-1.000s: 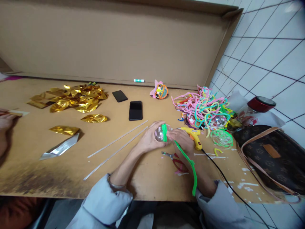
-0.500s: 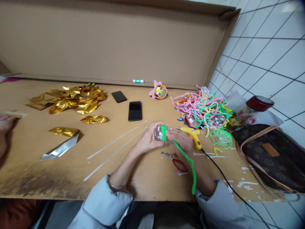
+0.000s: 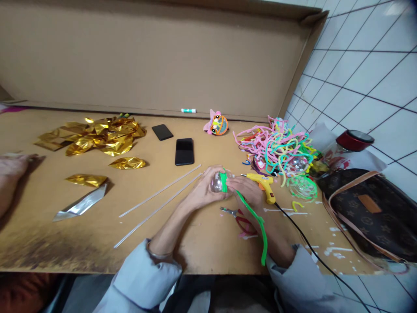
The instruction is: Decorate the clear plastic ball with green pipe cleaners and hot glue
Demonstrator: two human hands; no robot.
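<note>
My left hand (image 3: pixel 203 189) is wrapped round the left side of a small clear ball (image 3: pixel 216 182). A fuzzy green strip (image 3: pixel 263 232) runs as a band over the ball, and its loose end hangs down across my right wrist. My right hand (image 3: pixel 246 191) pinches the strip against the ball's right side; its fingertips are partly hidden. Just right of that hand lies a yellow glue gun (image 3: pixel 265 186) with a black cord. Red-handled pliers (image 3: pixel 243 221) rest on the table below my hands, partly covered by my right arm.
Two clear sticks (image 3: pixel 159 208), two black phones (image 3: pixel 184 151) and gold foil (image 3: pixel 107 134) lie to the left. Colourful fuzzy strips (image 3: pixel 276 148), a red-lidded jar (image 3: pixel 354 141) and a brown bag (image 3: pixel 371 213) are at the right. Another person's hand (image 3: pixel 11 174) rests at the far left.
The other person's hand at the far left has moved further into view, and the pale strip by it no longer shows. My hands have barely moved.
</note>
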